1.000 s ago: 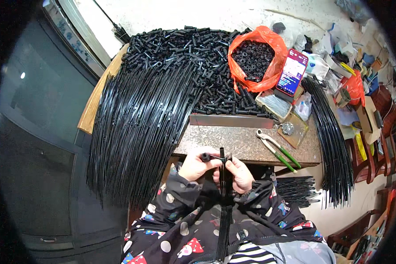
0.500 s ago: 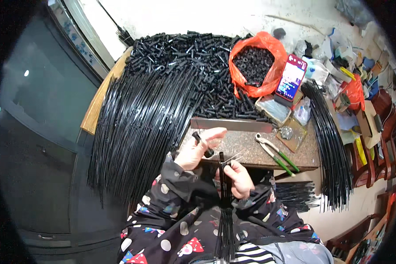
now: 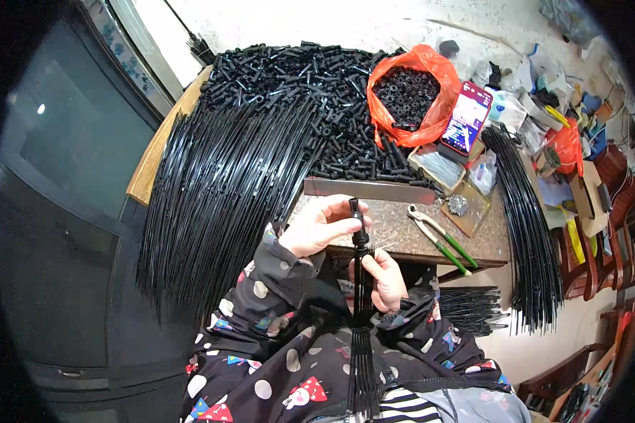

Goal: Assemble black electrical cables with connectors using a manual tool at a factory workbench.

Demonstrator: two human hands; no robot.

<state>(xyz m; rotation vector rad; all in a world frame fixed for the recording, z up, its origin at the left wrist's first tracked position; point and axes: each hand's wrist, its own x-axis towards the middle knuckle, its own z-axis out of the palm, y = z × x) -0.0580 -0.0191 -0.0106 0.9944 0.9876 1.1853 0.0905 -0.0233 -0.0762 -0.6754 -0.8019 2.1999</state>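
My right hand [image 3: 384, 278] grips a bundle of thin black rods [image 3: 363, 331] that stands upright over my lap and fans out at its lower end. My left hand [image 3: 324, 225] holds a short black tube piece [image 3: 357, 222] at the top end of that bundle. Both hands are over the near edge of a brown work board [image 3: 402, 229]. A large sheaf of long black rods [image 3: 219, 190] lies to my left. Behind it sits a heap of short black tube pieces [image 3: 317, 84].
An orange bag [image 3: 410, 95] of black parts stands at the back. A phone [image 3: 466, 118] leans next to it. Green-handled pliers [image 3: 441, 236] lie on the board. Another sheaf of black rods [image 3: 525, 233] hangs at the right. A dark screen [image 3: 56, 211] fills the left side.
My left hand rose from the board's edge with a short black piece and brought it onto the top of the bundle. The right hand kept its grip on the rods.
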